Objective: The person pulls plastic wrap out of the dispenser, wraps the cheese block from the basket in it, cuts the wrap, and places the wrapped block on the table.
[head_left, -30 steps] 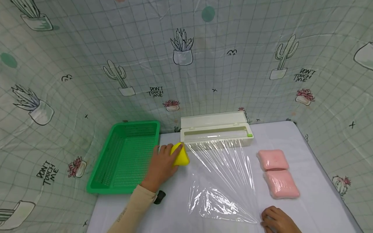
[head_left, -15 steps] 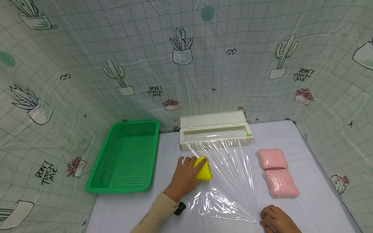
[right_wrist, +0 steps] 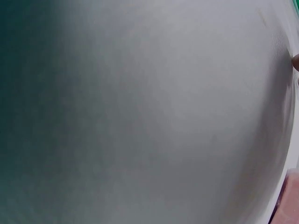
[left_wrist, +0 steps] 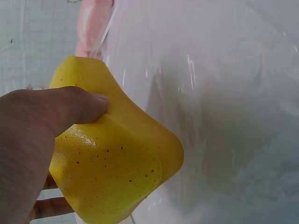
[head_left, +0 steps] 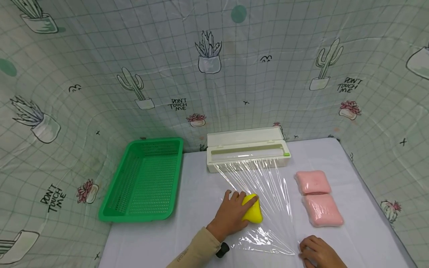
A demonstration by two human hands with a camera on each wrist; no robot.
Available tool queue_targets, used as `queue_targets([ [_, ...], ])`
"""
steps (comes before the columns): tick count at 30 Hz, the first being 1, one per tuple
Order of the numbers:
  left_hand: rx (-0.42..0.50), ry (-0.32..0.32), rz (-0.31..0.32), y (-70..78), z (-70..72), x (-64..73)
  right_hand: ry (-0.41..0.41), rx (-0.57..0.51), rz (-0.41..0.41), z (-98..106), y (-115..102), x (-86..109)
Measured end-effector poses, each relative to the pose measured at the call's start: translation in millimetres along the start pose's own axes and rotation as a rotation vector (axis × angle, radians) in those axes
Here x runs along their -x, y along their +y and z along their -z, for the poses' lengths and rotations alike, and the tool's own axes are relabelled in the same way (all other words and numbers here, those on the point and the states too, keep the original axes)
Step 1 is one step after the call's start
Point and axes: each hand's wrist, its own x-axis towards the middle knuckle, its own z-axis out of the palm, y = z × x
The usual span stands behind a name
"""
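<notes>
My left hand grips a yellow, speckled, angular piece with rounded ridges, thumb on its upper face. In the head view this yellow piece overlaps the lower half of a sheet of clear cling film. The film runs toward me from a white cling film dispenser with its lid raised. At the front right, my right hand rests with loosely bent fingers beside the film's near right corner. In the right wrist view only a fingertip shows at the edge, over a pale surface.
Two pink wrapped packs lie one before the other to the right of the film. A green perforated basket stands at the back left. A patterned cloth rises behind the white-covered table.
My left hand has carried the yellow piece from beside the dispenser's left end, rightward and toward me, over the film. The right hand has stayed in place.
</notes>
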Motion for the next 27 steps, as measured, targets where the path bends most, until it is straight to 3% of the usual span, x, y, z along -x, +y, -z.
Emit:
queue_targets([
  [9,-0.022,-0.002,-0.037,17.1,0.3,-3.9,0.045,-0.036,0.032,-1,2,-2.4],
  [27,-0.067,-0.022,-0.083,42.3,-6.2,-2.2,-0.002,-0.007,0.009,2,-1,-0.7],
])
